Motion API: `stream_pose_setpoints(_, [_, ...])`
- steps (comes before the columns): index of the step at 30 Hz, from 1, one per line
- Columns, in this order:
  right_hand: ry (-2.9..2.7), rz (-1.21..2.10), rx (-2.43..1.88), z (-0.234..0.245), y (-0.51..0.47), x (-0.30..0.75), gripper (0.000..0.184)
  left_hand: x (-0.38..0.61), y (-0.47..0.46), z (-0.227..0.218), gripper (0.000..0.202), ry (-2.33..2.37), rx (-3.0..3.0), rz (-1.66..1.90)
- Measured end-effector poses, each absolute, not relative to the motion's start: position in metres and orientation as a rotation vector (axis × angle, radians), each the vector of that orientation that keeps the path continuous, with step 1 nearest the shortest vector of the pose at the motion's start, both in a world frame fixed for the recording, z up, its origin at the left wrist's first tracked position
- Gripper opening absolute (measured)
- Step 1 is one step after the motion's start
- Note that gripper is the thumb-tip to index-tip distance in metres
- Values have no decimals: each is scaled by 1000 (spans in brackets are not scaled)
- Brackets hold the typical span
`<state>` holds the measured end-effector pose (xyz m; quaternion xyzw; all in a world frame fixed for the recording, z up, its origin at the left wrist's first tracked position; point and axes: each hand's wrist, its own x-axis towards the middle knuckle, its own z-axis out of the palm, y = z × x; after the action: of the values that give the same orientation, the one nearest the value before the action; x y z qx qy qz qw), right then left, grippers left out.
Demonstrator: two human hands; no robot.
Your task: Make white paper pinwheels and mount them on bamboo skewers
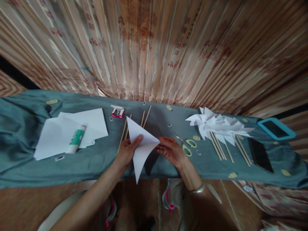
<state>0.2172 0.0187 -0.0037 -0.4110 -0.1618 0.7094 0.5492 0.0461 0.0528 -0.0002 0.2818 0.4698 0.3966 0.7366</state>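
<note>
A folded sheet of white paper is held up over the middle of the cloth-covered table. My left hand grips its left side, with the thumb lying on top and the other fingers beneath. At the paper's right corner, my right hand pinches the tip between thumb and fingers. Several thin wooden sticks lie behind and beside the paper, partly covered by it. Just right of my right hand rest scissors with pale green handles.
On the left, a glue stick lies on white paper sheets. A small red box of metal pins sits at the back. Paper pinwheels on sticks lie at right, near a dark phone and a blue-framed tablet. A curtain hangs behind.
</note>
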Motion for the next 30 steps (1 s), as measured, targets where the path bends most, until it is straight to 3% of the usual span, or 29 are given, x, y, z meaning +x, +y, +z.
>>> stream_pose_setpoints(20, [-573, 1551, -1094, -3, 19, 223, 31, 41, 55, 12, 44, 1124, 810, 790])
stream_pose_setpoints(30, [-605, 1684, -1103, -3, 16, 222, 29, 41, 53, 10, 41, 1065, 843, 689])
